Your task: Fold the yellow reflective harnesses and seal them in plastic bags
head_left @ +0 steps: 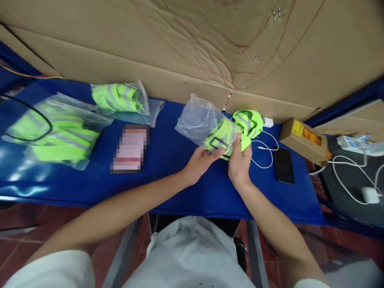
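Both hands meet over the middle of the blue table at a folded neon-yellow reflective strap [223, 134] with grey stripes and a black buckle. Part of it lies inside a clear plastic bag [198, 118], whose puffed end points away to the upper left. My left hand [199, 162] pinches the bag and strap from the near left, thumb on top. My right hand [240, 162] grips the strap's right end, its thumb pressed on the yellow fabric. Just beyond the right hand sits another reflective strap bundle [249, 122], out of any bag.
Bagged reflective straps [66, 138] lie at the left, and a smaller bagged bundle [118, 98] stands behind. A blurred pinkish rectangle [130, 150] lies between. Rightward are a white cable [271, 160], a black phone [284, 166] and a cardboard box [303, 140]. A cardboard wall [150, 60] closes off the back.
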`<action>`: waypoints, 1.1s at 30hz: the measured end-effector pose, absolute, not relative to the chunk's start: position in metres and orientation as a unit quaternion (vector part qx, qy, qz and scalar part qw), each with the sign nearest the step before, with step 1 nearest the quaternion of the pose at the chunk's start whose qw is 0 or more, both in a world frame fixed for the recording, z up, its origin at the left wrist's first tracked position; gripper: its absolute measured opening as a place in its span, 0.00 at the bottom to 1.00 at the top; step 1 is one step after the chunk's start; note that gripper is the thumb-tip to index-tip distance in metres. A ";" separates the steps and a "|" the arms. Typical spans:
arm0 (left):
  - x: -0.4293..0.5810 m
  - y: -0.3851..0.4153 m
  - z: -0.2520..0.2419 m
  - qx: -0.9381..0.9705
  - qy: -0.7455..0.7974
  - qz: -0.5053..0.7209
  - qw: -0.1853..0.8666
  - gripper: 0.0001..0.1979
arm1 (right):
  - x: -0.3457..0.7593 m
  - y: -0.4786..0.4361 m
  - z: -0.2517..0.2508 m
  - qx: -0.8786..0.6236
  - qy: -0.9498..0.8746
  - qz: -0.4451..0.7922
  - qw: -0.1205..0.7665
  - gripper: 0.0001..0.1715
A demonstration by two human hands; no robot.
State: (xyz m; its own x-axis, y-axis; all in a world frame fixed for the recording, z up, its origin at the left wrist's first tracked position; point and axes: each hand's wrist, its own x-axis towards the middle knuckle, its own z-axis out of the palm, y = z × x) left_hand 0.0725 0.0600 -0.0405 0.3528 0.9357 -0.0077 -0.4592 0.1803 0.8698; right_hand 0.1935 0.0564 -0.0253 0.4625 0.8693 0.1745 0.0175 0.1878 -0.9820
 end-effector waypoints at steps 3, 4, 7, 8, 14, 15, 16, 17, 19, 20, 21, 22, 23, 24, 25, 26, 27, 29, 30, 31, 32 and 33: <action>0.069 0.062 -0.040 0.416 0.284 0.502 0.703 0.27 | 0.198 0.052 -0.022 -0.567 -0.460 0.245 0.638 0.21; 0.068 0.062 -0.040 0.419 0.285 0.498 0.704 0.28 | 0.198 0.050 -0.022 -0.564 -0.468 0.248 0.634 0.20; 0.068 0.061 -0.040 0.416 0.290 0.491 0.708 0.28 | 0.194 0.049 -0.023 -0.527 -0.458 0.332 0.634 0.23; 0.068 0.060 -0.040 0.412 0.288 0.491 0.712 0.28 | 0.194 0.049 -0.023 -0.508 -0.450 0.375 0.632 0.25; 0.060 0.066 -0.033 0.391 0.301 0.478 0.727 0.29 | 0.223 0.059 -0.009 -0.404 -0.476 0.567 0.537 0.31; 0.057 0.068 -0.031 0.393 0.302 0.479 0.725 0.28 | 0.231 0.061 -0.006 -0.402 -0.488 0.577 0.518 0.30; 0.055 0.071 -0.030 0.397 0.298 0.479 0.724 0.28 | 0.237 0.063 -0.005 -0.403 -0.498 0.580 0.504 0.30; 0.053 0.074 -0.028 0.401 0.293 0.479 0.724 0.28 | 0.242 0.065 -0.005 -0.407 -0.503 0.577 0.498 0.30; 0.049 0.079 -0.026 0.402 0.282 0.487 0.722 0.28 | 0.244 0.068 -0.009 -0.419 -0.498 0.560 0.512 0.27; 0.048 0.080 -0.026 0.398 0.279 0.493 0.722 0.28 | 0.240 0.068 -0.012 -0.425 -0.489 0.551 0.526 0.25; 0.047 0.082 -0.026 0.393 0.276 0.499 0.722 0.27 | 0.235 0.068 -0.016 -0.431 -0.476 0.545 0.539 0.25; 0.047 0.082 -0.027 0.386 0.276 0.505 0.721 0.27 | 0.229 0.068 -0.019 -0.437 -0.462 0.543 0.548 0.25; 0.047 0.083 -0.029 0.379 0.276 0.510 0.721 0.27 | 0.223 0.066 -0.022 -0.444 -0.448 0.542 0.555 0.26; 0.048 0.083 -0.031 0.373 0.278 0.513 0.722 0.27 | 0.217 0.064 -0.024 -0.452 -0.433 0.541 0.561 0.27; 0.049 0.082 -0.034 0.368 0.280 0.514 0.723 0.27 | 0.211 0.062 -0.025 -0.462 -0.417 0.539 0.568 0.27; 0.051 0.082 -0.036 0.363 0.283 0.515 0.723 0.27 | 0.208 0.061 -0.026 -0.472 -0.402 0.537 0.573 0.28; 0.053 0.081 -0.039 0.359 0.286 0.514 0.724 0.27 | 0.206 0.059 -0.026 -0.480 -0.387 0.537 0.576 0.29; 0.056 0.080 -0.043 0.354 0.288 0.508 0.730 0.26 | 0.207 0.058 -0.024 -0.490 -0.368 0.542 0.575 0.31; 0.057 0.080 -0.044 0.352 0.290 0.504 0.733 0.26 | 0.209 0.059 -0.023 -0.491 -0.369 0.548 0.568 0.33; 0.057 0.079 -0.045 0.351 0.293 0.500 0.735 0.26 | 0.212 0.060 -0.022 -0.492 -0.377 0.553 0.557 0.34; 0.058 0.078 -0.045 0.353 0.298 0.495 0.736 0.26 | 0.215 0.061 -0.021 -0.492 -0.393 0.554 0.545 0.36; 0.058 0.077 -0.044 0.357 0.305 0.487 0.737 0.26 | 0.218 0.063 -0.021 -0.492 -0.412 0.551 0.534 0.36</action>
